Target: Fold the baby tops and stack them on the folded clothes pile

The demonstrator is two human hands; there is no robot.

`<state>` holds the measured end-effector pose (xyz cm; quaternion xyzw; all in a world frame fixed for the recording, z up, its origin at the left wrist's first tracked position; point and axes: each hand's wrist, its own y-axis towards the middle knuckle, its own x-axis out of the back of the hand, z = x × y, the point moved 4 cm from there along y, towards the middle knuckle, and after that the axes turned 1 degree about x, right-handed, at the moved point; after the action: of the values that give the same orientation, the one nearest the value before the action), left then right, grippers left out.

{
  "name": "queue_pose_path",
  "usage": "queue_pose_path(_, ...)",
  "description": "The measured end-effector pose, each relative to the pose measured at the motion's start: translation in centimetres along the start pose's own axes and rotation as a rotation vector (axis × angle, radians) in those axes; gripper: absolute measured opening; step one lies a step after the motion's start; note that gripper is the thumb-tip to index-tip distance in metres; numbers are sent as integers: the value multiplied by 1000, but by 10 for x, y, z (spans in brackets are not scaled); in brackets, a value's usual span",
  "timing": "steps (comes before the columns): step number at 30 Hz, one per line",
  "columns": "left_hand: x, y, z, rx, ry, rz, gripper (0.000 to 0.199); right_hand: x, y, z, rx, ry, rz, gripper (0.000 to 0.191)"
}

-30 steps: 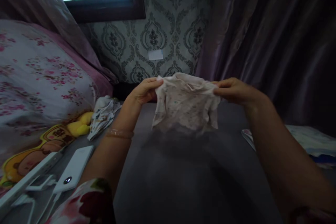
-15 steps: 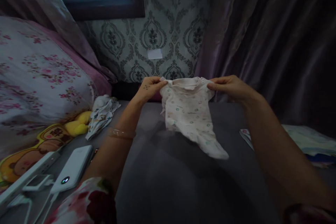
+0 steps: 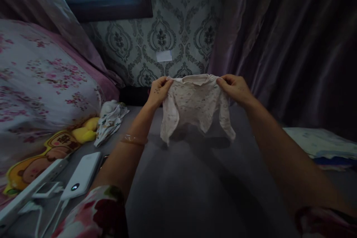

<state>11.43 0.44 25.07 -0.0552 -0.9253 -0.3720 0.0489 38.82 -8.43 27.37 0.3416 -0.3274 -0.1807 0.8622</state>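
A small pale long-sleeved baby shirt [image 3: 195,100] with a faint print hangs in the air, collar up, above the grey bed surface [image 3: 178,186]. My left hand [image 3: 160,90] pinches its left shoulder, thumb over the cloth. At the opposite shoulder, my right hand [image 3: 234,86] grips the fabric beside the neckline. Both sleeves dangle at the sides, and the lower hem is blurred and swung back from me.
Left lie a power bank [image 3: 82,174] with a cable, a white power strip [image 3: 33,193], a yellow cartoon cushion [image 3: 36,167] and a crumpled printed cloth [image 3: 111,122]. Folded cloths [image 3: 323,143] are stacked at right. A patterned wall [image 3: 161,37] rises behind.
The shirt has risen slightly and its body has swung away from me. Its sleeves now hang out at both sides. My right hand has moved a little left and up.
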Motion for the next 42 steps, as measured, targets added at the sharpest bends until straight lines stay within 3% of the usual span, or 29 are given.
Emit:
queue_pose_path(4, 2, -5, -6, -18, 10, -18, 18, 3, -2, 10, 72, -96, -68, 26)
queue_pose_path(9, 11, -15, -24, -27, 115, -32, 20, 14, -14, 27, 117, -172, -64, 31)
queue_pose_path(15, 35, -46, -70, -112, 248, 19, 23, 35, -45, 61, 156, -180, -3, 35)
queue_pose_path(21, 65, -78, -131, -174, 384, 103, 20, 61, -75, 111, 116, -140, 67, 24)
queue_pose_path(23, 71, -79, -143, -148, 387, 128, 19, 67, -76, 120, 63, -118, 120, 23)
queue_pose_path(25, 73, -76, -140, -80, 392, 189, 22, 66, -73, 118, -20, -97, 202, 25)
queue_pose_path(27, 69, -71, -122, 10, 382, 305, 26, 58, -69, 105, -107, -89, 304, 29)
queue_pose_path(29, 60, -70, -89, 96, 370, 449, 32, 42, -68, 82, -167, -94, 406, 32)
queue_pose_path(31, 46, -73, -44, 172, 403, 607, 35, 19, -70, 51, -198, -96, 507, 34)
queue_pose_path(33, 30, -80, 6, 223, 443, 684, 38, -8, -77, 13, -267, -102, 608, 34)
queue_pose_path(35, 14, -90, 55, 257, 490, 720, 39, -34, -87, -27, -333, -126, 645, 33)
queue_pose_path(38, -6, -105, 117, 337, 545, 680, 34, -65, -103, -75, -351, -199, 670, 37)
queue_pose_path(42, -23, -121, 164, 402, 540, 638, 31, -91, -119, -114, -309, -254, 690, 37)
